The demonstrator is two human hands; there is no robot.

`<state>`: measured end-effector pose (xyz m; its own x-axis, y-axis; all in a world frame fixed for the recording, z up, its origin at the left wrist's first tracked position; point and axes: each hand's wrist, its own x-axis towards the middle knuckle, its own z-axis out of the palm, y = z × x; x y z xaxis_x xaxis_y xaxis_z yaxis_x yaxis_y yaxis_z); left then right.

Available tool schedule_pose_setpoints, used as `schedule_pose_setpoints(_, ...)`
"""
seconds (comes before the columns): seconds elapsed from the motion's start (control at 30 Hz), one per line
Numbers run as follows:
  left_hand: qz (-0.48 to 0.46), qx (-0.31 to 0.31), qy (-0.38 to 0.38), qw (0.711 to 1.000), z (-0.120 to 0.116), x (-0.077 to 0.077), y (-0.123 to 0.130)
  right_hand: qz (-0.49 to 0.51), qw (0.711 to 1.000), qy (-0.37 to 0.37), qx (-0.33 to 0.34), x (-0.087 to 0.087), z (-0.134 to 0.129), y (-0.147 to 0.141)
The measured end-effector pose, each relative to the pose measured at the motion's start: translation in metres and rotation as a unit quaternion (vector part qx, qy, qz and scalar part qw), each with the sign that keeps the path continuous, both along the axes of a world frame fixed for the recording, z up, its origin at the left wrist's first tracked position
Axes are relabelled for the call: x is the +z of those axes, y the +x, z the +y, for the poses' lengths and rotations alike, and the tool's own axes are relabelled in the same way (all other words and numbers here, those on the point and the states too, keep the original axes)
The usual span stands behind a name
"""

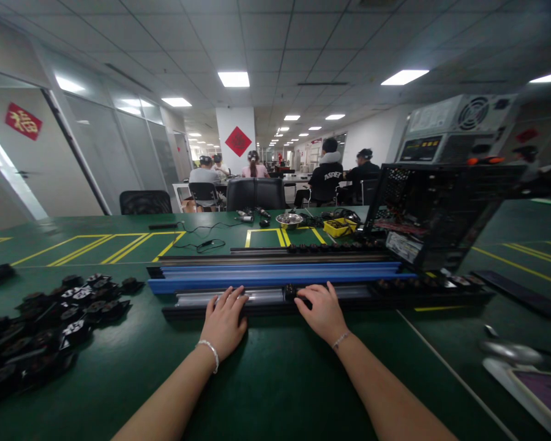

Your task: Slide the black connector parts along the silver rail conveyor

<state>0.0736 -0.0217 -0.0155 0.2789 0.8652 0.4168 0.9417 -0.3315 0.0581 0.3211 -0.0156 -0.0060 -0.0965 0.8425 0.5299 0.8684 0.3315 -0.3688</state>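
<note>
My left hand (226, 318) lies over the left part of a long black channel rail (266, 309), its fingers stretched out and resting on the rail. On the same rail, my right hand (320, 311) pinches a small black part (290, 291) between thumb and fingers. Several similar dark parts (399, 285) sit in a row along the rail's right end. Just behind lies a long blue rail (275, 271), parallel to the black one. Fine detail of the pinched part is too small to make out.
Many loose black parts (73, 312) are heaped at the left. An opened computer case (422, 208) stands at the back right, with a power supply (459, 119) on top. Farther back are a metal bowl (289, 220) and a yellow tray (338, 228). People sit beyond the table.
</note>
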Motion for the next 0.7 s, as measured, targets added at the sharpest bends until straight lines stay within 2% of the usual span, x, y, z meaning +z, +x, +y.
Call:
schedule_pose_setpoints(0.47,-0.006,0.006,-0.005,1.0,-0.001,0.003,0.001,-0.005,1.0,-0.023,0.006,0.004,-0.003,-0.003)
schedule_pose_setpoints(0.7,0.055,-0.1,-0.023,0.993,-0.011,0.003,0.016,-0.019,0.999,-0.032,0.011,0.006,-0.005,-0.005)
